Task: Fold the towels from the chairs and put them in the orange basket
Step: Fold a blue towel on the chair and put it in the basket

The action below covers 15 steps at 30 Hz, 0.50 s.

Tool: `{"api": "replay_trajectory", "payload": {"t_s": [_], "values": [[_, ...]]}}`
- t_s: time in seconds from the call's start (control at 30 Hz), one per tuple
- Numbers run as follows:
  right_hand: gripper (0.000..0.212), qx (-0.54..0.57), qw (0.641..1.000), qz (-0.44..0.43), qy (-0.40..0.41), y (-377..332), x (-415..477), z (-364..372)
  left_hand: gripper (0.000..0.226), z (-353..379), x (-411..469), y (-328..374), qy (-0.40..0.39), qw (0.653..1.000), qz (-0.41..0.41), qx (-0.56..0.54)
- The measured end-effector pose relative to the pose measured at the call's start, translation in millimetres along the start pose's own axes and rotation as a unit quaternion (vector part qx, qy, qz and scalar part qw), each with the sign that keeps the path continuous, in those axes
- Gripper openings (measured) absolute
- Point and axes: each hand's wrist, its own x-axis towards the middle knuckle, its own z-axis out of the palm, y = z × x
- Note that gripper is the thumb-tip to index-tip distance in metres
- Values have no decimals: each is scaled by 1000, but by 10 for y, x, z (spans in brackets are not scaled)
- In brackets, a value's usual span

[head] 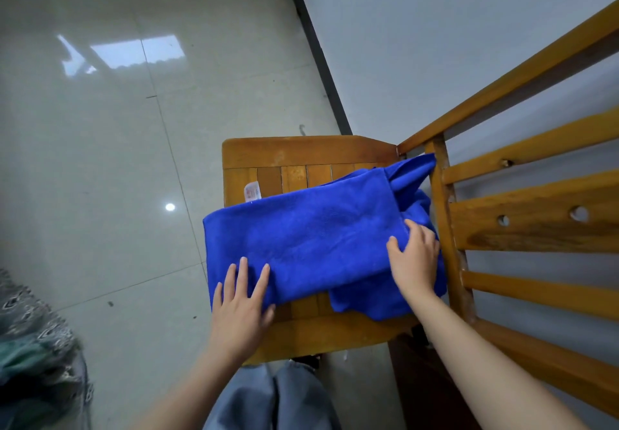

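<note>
Palms down, my left hand (239,307) and right hand (415,258) press spread, open fingers on the blue towel (301,242), its length crosswise on the chair seat (301,153).

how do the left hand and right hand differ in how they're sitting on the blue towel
The left hand lies flat with fingers spread on the near left edge of the blue towel; the right hand is on the towel's right end, beside the chair back. The left hand's fingers are straight, while the right hand's curl into the cloth. Whether the right hand pinches it is unclear. Both are bare and touching the towel on the chair seat.
</note>
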Motion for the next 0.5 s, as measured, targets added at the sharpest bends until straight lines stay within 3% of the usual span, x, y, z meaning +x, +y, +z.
{"api": "replay_trajectory", "payload": {"t_s": [0.07, 0.13, 0.3, 0.37, 0.5], "values": [[50, 108, 988, 101, -54, 58, 9, -54, 73, 2, -97, -10, -20, 1000, 3, -6], [52, 236, 954, 154, -103, 116, 31, -89, 77, 36, -174, -31, -58, 998, -2, -15], [36, 293, 909, 230, -188, 108, 68, -163, 75, 77, -245, -148, -95, 995, -16, -21], [23, 316, 899, 245, -178, 53, 58, -247, 73, 60, -260, -171, -100, 995, -14, -5], [10, 360, 908, 211, -40, -61, -33, -507, 71, -7, -289, -168, -95, 995, 2, 7]]}}
